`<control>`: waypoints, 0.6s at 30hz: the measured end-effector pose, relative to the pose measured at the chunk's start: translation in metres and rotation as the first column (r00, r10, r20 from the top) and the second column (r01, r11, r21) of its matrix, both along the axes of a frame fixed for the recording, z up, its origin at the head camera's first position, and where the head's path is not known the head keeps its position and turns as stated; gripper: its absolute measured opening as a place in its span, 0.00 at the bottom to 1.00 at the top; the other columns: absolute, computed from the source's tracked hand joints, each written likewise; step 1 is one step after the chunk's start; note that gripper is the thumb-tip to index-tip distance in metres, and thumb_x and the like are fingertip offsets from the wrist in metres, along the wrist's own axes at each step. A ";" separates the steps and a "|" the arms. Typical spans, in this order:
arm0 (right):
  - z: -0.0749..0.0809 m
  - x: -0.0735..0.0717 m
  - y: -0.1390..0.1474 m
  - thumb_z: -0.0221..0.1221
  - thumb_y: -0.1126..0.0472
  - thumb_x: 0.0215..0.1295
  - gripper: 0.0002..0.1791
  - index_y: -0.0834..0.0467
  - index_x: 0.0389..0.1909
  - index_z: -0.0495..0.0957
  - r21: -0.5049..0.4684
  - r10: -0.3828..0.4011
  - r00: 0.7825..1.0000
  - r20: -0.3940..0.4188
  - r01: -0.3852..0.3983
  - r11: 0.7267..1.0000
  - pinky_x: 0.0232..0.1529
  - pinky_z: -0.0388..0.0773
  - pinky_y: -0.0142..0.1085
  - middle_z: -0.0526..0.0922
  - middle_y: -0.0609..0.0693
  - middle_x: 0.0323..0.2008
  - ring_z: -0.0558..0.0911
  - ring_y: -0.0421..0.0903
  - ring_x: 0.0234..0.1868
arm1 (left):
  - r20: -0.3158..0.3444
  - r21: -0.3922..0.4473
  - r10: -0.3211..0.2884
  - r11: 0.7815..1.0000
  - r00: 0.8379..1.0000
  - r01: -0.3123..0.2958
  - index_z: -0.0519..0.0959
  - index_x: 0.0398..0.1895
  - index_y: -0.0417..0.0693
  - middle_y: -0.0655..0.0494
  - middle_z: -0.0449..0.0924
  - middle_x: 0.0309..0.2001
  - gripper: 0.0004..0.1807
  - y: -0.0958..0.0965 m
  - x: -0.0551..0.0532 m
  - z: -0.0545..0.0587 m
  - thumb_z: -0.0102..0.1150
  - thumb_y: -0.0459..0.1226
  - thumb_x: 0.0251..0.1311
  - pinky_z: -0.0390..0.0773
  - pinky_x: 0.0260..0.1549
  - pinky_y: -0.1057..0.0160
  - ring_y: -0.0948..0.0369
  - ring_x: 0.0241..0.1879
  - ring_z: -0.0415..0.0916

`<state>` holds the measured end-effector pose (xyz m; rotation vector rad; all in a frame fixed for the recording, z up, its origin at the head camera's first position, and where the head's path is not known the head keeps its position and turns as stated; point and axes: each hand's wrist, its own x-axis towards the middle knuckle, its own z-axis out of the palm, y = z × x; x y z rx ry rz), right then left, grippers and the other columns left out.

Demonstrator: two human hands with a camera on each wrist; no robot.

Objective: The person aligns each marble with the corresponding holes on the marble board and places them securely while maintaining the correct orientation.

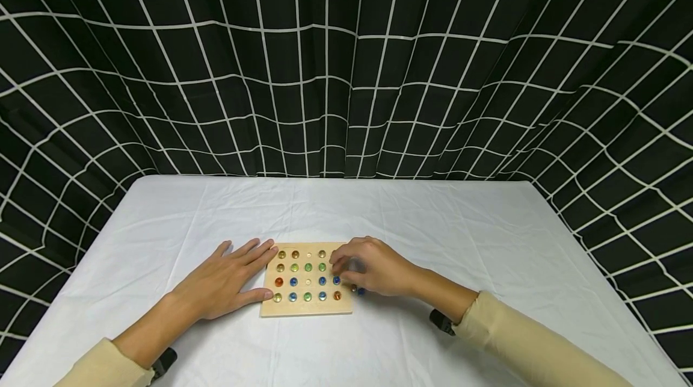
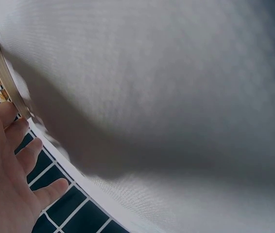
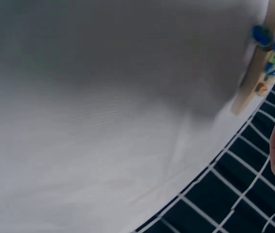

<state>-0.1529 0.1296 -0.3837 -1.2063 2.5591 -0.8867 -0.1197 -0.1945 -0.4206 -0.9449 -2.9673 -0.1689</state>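
A pale wooden board (image 1: 303, 307) with rows of coloured glass marbles lies on the white cloth. Two hollows in its middle column hold no marble. My left hand (image 1: 227, 281) rests at the board's left side, fingers spread, with fingertips and thumb touching its edge. Over the right side is my right hand (image 1: 373, 266), fingers bent downward close to a blue marble (image 1: 337, 280). Whether anything sits between its fingertips cannot be seen; the hand hides the upper right hollows. A loose blue marble (image 1: 361, 291) and a brownish marble (image 1: 354, 287) lie just right of the board.
White cloth (image 1: 422, 218) covers the table on all sides of the board. Black curtains with a white grid (image 1: 346, 74) stand behind the table and at both sides. Dark wrist straps (image 1: 441, 322) show below the sleeves.
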 end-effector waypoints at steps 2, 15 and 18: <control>-0.002 0.000 0.006 0.68 0.66 0.61 0.13 0.55 0.47 0.84 -0.002 -0.007 1.000 -0.015 0.007 1.000 0.58 0.73 0.43 0.87 0.38 0.37 0.81 0.35 0.45 | 0.001 0.000 0.000 1.000 1.000 0.000 0.62 0.76 0.54 0.56 0.62 0.74 0.45 0.000 0.000 0.000 0.40 0.70 0.65 0.60 0.65 0.34 0.51 0.73 0.59; -0.016 0.004 0.036 0.69 0.65 0.59 0.15 0.55 0.48 0.83 0.052 -0.061 0.998 0.024 0.059 0.997 0.58 0.73 0.45 0.87 0.35 0.37 0.81 0.35 0.47 | 0.005 0.006 0.000 1.000 1.000 0.000 0.62 0.76 0.54 0.57 0.62 0.75 0.44 0.000 0.000 0.001 0.40 0.70 0.66 0.59 0.65 0.34 0.51 0.73 0.59; -0.019 0.006 0.040 0.70 0.65 0.58 0.16 0.55 0.48 0.83 0.060 -0.065 0.997 0.035 0.063 0.996 0.57 0.73 0.43 0.87 0.35 0.37 0.80 0.35 0.47 | 0.002 0.006 -0.002 1.000 1.000 0.002 0.62 0.76 0.54 0.57 0.62 0.75 0.44 0.000 0.000 0.001 0.40 0.70 0.66 0.59 0.65 0.34 0.51 0.73 0.59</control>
